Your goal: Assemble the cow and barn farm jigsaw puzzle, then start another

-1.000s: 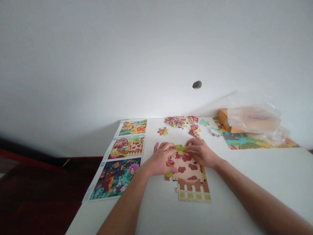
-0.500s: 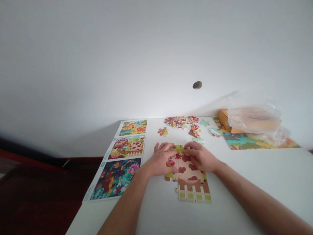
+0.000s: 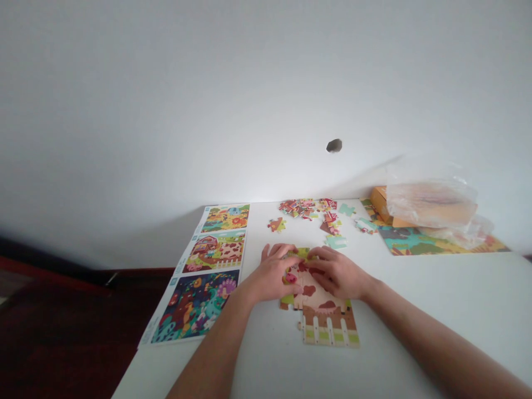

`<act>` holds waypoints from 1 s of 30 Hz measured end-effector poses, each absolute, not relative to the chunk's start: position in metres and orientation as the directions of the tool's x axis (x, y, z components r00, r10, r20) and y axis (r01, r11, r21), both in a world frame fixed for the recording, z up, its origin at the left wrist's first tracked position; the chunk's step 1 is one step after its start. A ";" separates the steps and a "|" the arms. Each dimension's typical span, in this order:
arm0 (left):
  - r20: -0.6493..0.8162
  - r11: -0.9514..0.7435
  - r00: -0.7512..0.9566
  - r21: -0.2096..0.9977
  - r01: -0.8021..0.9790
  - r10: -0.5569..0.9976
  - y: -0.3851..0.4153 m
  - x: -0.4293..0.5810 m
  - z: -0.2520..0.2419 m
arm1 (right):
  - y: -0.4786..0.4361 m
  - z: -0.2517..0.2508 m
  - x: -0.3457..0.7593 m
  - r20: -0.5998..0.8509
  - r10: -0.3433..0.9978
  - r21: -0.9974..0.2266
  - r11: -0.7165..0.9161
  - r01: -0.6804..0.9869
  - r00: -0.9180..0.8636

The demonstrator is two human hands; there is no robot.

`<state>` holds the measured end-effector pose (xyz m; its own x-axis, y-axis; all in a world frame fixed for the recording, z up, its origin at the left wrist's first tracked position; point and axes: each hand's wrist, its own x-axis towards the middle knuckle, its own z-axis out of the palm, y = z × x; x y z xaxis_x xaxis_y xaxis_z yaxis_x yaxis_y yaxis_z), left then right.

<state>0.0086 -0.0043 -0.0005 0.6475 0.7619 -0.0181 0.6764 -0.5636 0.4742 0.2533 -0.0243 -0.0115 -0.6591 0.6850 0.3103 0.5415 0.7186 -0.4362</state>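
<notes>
The partly joined puzzle [image 3: 324,304] lies flat on the white surface [image 3: 415,299], in front of the person and between the two hands. It shows a pink cow body with brown patches, a pink animal head at the left, and a white fence along the near edge, where its outline is stepped.

The left hand [image 3: 274,277] rests over the puzzle's left side, its grip loosely spread, with thumb and fingertips apart on the pieces. The right hand [image 3: 337,271] bends over the far right part, fingertips close to those of the left; its grip is curled, and whether it has hold of a piece cannot be told.

Just beyond the right hand lies a pale green piece [image 3: 336,241]. Farther off are a brown-and-green piece [image 3: 276,224], a heap of mixed pieces [image 3: 297,208] near the wall [image 3: 266,111], and a mint piece [image 3: 347,210].

To the left, three picture cards [image 3: 218,250] run in a column; the middle one shows a barn and a spotted cow. At the far right, a clear plastic bag [image 3: 432,202] lies over an orange box [image 3: 379,204], above a colourful jungle sheet [image 3: 403,238].
</notes>
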 end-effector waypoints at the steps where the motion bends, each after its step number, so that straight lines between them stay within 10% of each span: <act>1: -0.018 -0.563 0.647 0.473 0.677 0.762 -0.004 0.009 -0.001 | -0.024 -0.012 0.254 0.305 0.690 -0.423 0.716 0.556 -0.657; 12: -0.039 -0.552 0.651 0.493 0.673 0.758 -0.003 0.008 0.000 | -0.010 -0.021 0.276 0.355 0.785 -0.342 0.614 0.712 -0.507; 18: -0.033 -0.552 0.651 0.499 0.668 0.758 -0.003 0.008 -0.001 | -0.007 -0.027 0.284 0.489 0.870 -0.309 0.245 0.919 -0.067; 30: -0.040 -0.544 0.648 0.507 0.669 0.760 -0.003 0.007 0.000 | -0.003 -0.032 0.292 0.102 0.988 -0.298 -0.081 0.951 0.116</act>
